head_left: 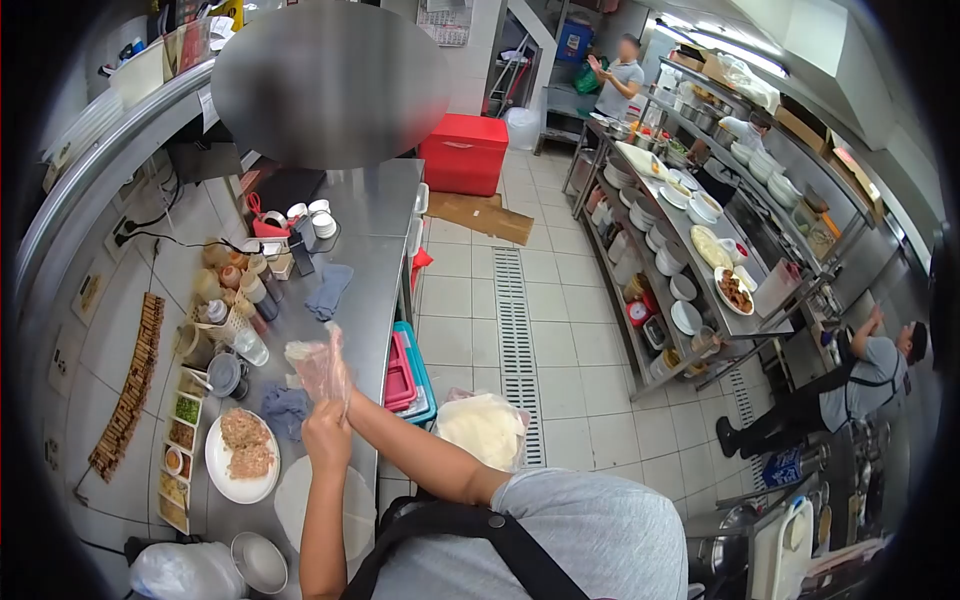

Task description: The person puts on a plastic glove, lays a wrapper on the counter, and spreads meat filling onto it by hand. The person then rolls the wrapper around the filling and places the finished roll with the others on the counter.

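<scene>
A clear plastic glove covers my right hand, whose fingers look spread above the steel counter. Bare and closed, my left hand pinches the glove's cuff at the right wrist. To the left of my hands, a white plate bears two portions of pale minced meat. Below my hands lies a round white sheet, partly hidden by my left forearm. A crumpled blue cloth is just left of my hands, and another blue cloth lies farther up the counter.
Garnish trays, a lidded tub and bottles line the counter's left side. A metal bowl sits near me. Beyond the aisle, a dish-filled shelf stands near several people. A red cooler is ahead.
</scene>
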Available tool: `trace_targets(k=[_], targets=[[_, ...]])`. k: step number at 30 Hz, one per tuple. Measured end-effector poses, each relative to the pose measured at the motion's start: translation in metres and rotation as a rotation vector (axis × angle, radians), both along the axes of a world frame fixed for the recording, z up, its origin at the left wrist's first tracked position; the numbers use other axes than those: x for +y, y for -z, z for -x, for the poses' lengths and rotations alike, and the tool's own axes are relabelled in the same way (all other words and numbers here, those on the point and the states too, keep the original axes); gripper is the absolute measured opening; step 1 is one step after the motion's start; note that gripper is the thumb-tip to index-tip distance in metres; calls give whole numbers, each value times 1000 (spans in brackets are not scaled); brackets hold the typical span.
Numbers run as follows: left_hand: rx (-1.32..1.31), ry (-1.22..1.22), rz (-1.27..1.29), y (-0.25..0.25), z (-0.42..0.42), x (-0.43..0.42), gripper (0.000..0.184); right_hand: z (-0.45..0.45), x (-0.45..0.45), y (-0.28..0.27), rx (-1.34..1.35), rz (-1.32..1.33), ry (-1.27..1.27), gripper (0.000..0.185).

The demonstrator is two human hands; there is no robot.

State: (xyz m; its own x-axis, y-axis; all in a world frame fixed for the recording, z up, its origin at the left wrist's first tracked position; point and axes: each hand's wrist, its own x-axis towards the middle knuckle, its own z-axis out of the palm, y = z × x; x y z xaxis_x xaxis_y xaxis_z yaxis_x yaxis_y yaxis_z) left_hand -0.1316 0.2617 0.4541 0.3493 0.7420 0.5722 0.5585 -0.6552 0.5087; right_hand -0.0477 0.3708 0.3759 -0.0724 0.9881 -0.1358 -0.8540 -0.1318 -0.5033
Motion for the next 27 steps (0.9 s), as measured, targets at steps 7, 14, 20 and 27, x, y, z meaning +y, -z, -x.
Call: trace_targets(k=[7,14,20,27], targets=[[22,167,31,-17,-7,-23,12,14,-49,-78,-276,-235,-17,100],[67,115,-16,-2,22,-21,13,35,-32,-70,-340,-179,-27,102],[-193,-422,95,18,46,-29,20,60,-19,-84,270,-2,132,98],[-240,-250,194,71,81,-8,19,78,-38,-100,344,-42,-54,89]])
